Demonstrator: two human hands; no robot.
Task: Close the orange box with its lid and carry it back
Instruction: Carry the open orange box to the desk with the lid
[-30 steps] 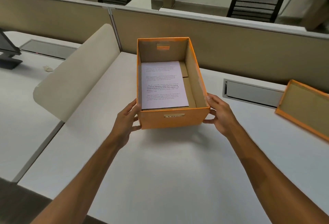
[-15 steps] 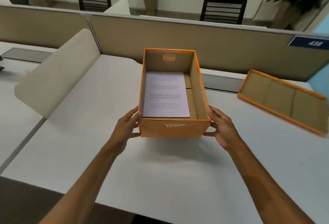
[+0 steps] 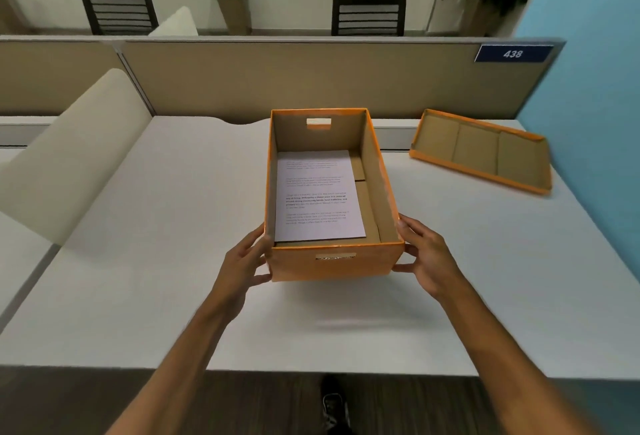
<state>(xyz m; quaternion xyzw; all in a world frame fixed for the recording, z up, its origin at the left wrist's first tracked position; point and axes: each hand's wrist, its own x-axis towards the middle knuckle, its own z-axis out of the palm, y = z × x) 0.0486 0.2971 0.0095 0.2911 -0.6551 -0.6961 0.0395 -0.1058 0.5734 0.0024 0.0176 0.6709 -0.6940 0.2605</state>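
Observation:
An open orange box (image 3: 332,263) stands on the white desk (image 3: 173,261) in front of me. A printed sheet of paper (image 3: 317,195) lies flat on its cardboard bottom. My left hand (image 3: 244,263) presses the box's near left corner and my right hand (image 3: 427,258) presses its near right corner, so both grip the box. The orange lid (image 3: 483,150) lies upside down on the desk to the far right, apart from the box, its brown cardboard inside facing up.
A beige partition (image 3: 311,78) with a blue "438" sign (image 3: 512,53) runs behind the desk. A cream curved divider (image 3: 69,154) rises at the left. A blue wall (image 3: 595,88) stands at the right. Two black chairs and potted plants stand beyond. My shoe (image 3: 334,403) shows below the desk edge.
The view has swung right and pulled back, bringing the whole lid and the desk's front edge into sight. Both hands keep the same grip on the box's near corners.

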